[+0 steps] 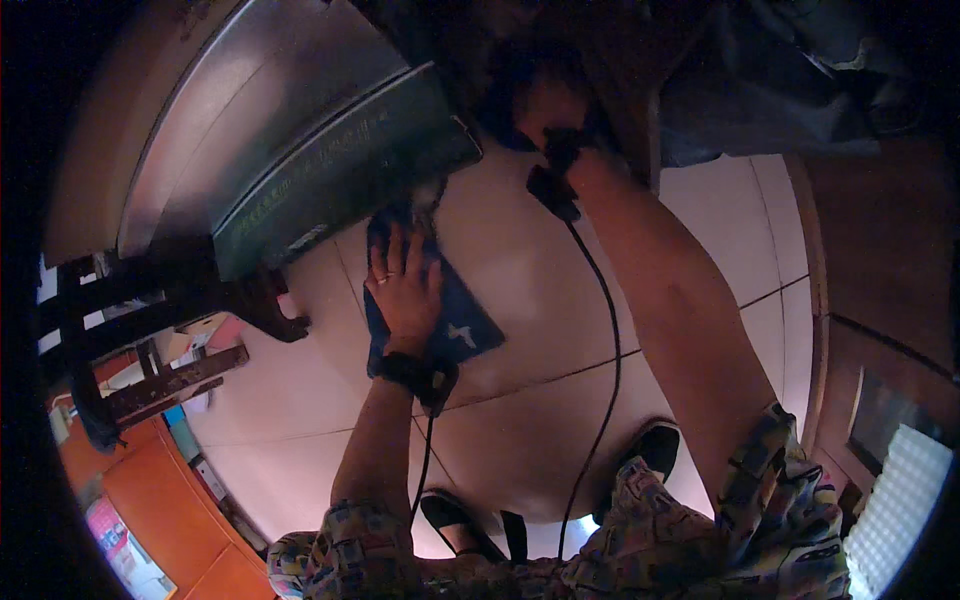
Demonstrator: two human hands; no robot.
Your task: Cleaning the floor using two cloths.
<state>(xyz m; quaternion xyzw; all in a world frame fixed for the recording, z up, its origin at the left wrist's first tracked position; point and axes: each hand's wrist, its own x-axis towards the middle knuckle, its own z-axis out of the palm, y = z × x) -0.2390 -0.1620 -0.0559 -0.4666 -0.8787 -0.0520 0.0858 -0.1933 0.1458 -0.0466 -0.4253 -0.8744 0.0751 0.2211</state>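
My left hand (405, 300) rests palm down, fingers stretched and slightly apart, on a flat dark blue piece that looks like fabric (474, 335) with a white figure near its lower corner. Just beyond the fingertips, a green panel (345, 165) with lettering slants across, below a shiny metal surface (255, 95). My right hand (553, 105) reaches forward into deep shadow at the top middle. Its fingers, and whatever they touch, are too dark to make out. Each wrist wears a black strap with a small device.
Black cables (610, 345) run from the wrist devices toward my body. At left stand a dark wooden frame (165, 385) and an orange cabinet (185, 510). Dark cloth (765, 110) hangs at upper right, above wooden furniture (890, 250). Pale tiles (530, 420) lie below, by my shoes.
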